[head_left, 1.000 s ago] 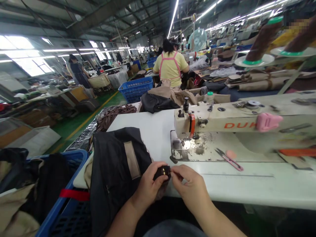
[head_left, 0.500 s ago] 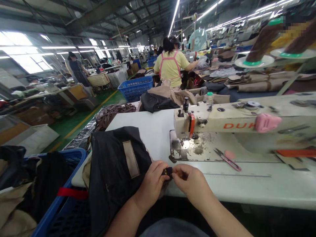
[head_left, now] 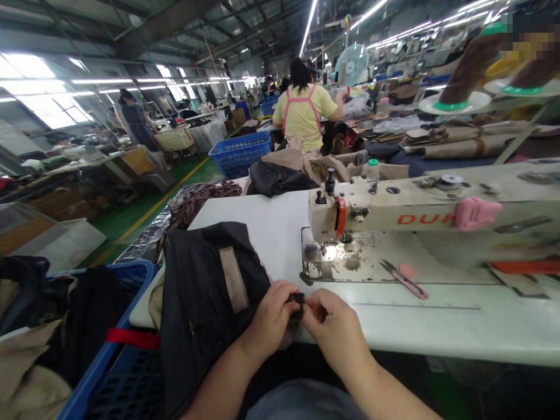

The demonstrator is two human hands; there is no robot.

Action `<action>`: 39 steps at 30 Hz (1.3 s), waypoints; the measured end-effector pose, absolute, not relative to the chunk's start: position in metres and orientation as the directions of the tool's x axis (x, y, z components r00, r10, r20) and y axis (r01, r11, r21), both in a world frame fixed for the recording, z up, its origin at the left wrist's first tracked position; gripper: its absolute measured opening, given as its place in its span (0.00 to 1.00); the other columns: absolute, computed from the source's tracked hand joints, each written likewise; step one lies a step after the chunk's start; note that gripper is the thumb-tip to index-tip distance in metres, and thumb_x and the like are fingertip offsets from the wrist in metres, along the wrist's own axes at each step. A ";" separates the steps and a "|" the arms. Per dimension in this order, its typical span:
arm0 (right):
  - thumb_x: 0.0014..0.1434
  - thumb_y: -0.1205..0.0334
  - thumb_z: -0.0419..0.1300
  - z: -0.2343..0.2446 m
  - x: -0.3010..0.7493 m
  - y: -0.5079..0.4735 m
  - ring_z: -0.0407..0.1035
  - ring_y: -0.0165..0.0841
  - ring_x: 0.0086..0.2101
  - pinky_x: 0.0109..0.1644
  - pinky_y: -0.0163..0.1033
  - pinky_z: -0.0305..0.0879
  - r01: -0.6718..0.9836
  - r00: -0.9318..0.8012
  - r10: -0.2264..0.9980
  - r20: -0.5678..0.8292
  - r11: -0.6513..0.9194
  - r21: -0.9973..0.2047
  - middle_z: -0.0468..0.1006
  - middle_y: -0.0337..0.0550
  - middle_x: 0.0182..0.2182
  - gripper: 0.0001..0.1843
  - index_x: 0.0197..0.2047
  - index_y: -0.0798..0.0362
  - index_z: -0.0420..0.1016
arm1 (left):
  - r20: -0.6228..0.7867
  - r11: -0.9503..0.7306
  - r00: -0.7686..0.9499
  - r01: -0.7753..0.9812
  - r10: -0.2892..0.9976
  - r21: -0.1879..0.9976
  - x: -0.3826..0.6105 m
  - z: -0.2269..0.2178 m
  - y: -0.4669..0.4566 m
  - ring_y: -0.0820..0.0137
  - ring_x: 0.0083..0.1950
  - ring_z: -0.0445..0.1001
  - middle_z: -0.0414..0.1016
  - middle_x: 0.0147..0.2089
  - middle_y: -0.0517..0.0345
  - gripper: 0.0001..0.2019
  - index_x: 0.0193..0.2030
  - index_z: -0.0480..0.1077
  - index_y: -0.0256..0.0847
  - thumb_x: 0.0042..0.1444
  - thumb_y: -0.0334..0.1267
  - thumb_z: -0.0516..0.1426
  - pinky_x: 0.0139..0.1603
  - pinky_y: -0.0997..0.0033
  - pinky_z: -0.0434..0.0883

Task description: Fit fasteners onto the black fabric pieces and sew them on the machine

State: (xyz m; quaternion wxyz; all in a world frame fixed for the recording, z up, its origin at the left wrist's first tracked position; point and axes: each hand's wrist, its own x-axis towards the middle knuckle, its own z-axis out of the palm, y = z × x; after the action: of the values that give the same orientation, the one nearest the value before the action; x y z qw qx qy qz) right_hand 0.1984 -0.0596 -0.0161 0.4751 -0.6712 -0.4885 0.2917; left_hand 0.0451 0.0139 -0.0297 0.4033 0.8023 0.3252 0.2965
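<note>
Down at six o'clock, left hand and right hand pinch a small black clasp-like piece between their fingertips at the white table's near edge, against the black fabric panel: fiddly fitting work, I'd judge, calling for steady alignment.

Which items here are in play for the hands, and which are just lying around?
In hand: left hand and right hand pinching small black part; black fabric panel by left hand.
Lying about: thread snips, sewing machine, blue crate, brown straps.

Sewing machine beyond the right hand; thread snips on its bed; blue crate left of the left hand; co-worker far ahead.
</note>
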 end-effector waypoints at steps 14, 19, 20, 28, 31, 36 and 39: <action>0.51 0.60 0.58 -0.013 0.208 -0.050 0.62 0.30 0.25 0.30 0.35 0.57 0.278 0.228 0.971 -0.076 -0.140 -0.950 0.69 0.35 0.21 0.07 0.25 0.51 0.73 | 0.202 -0.501 0.661 0.300 0.723 0.812 0.042 -0.034 0.015 0.61 0.50 0.71 0.73 0.46 0.51 0.08 0.47 0.71 0.41 0.66 0.32 0.52 0.54 0.62 0.69; 0.50 0.62 0.57 -0.015 0.201 -0.054 0.64 0.31 0.27 0.32 0.36 0.59 0.321 0.304 0.952 -0.020 -0.122 -0.939 0.71 0.37 0.23 0.05 0.27 0.51 0.74 | 0.175 -0.463 0.652 0.301 0.738 0.833 0.042 -0.031 0.018 0.61 0.50 0.72 0.73 0.45 0.51 0.07 0.46 0.71 0.40 0.67 0.34 0.52 0.54 0.62 0.69; 0.51 0.61 0.58 -0.015 0.202 -0.054 0.65 0.32 0.27 0.33 0.36 0.60 0.292 0.292 0.956 -0.037 -0.125 -0.948 0.72 0.37 0.23 0.06 0.28 0.51 0.75 | 0.162 -0.449 0.660 0.292 0.733 0.844 0.042 -0.028 0.018 0.62 0.49 0.72 0.73 0.45 0.52 0.07 0.45 0.71 0.40 0.67 0.35 0.52 0.54 0.62 0.69; 0.55 0.47 0.61 -0.017 0.221 -0.049 0.72 0.33 0.27 0.33 0.37 0.67 0.010 0.097 0.974 -0.207 -0.209 -0.978 0.76 0.39 0.23 0.16 0.29 0.53 0.76 | 0.128 -0.409 0.706 0.244 0.696 0.879 0.037 -0.019 0.019 0.64 0.47 0.71 0.72 0.44 0.54 0.07 0.44 0.71 0.40 0.69 0.38 0.53 0.53 0.65 0.67; 0.54 0.50 0.64 -0.017 0.221 -0.048 0.68 0.31 0.25 0.32 0.35 0.63 0.024 0.132 0.969 -0.207 -0.212 -0.977 0.74 0.36 0.21 0.13 0.29 0.53 0.76 | 0.128 -0.416 0.717 0.240 0.685 0.877 0.037 -0.020 0.018 0.64 0.47 0.71 0.72 0.44 0.54 0.07 0.44 0.71 0.40 0.69 0.38 0.53 0.52 0.65 0.68; 0.53 0.54 0.64 -0.017 0.220 -0.048 0.66 0.29 0.24 0.30 0.34 0.60 0.020 0.128 0.967 -0.220 -0.224 -0.974 0.74 0.36 0.20 0.11 0.28 0.54 0.77 | 0.130 -0.415 0.725 0.230 0.677 0.880 0.036 -0.021 0.019 0.63 0.48 0.71 0.72 0.44 0.53 0.09 0.46 0.72 0.40 0.69 0.40 0.53 0.53 0.65 0.68; 0.53 0.54 0.63 -0.023 0.218 -0.045 0.67 0.29 0.24 0.31 0.34 0.61 -0.003 0.125 0.968 -0.216 -0.217 -0.976 0.74 0.36 0.20 0.11 0.28 0.54 0.77 | 0.136 -0.408 0.724 0.216 0.677 0.887 0.036 -0.021 0.020 0.63 0.47 0.72 0.73 0.44 0.53 0.10 0.45 0.73 0.40 0.70 0.42 0.53 0.53 0.65 0.68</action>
State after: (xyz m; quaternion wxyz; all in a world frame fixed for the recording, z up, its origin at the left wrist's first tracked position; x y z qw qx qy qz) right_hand 0.2184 -0.0452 -0.0228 0.4700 -0.5843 -0.4128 0.5169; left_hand 0.0359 0.0198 -0.0213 0.4674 0.8021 0.2781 0.2467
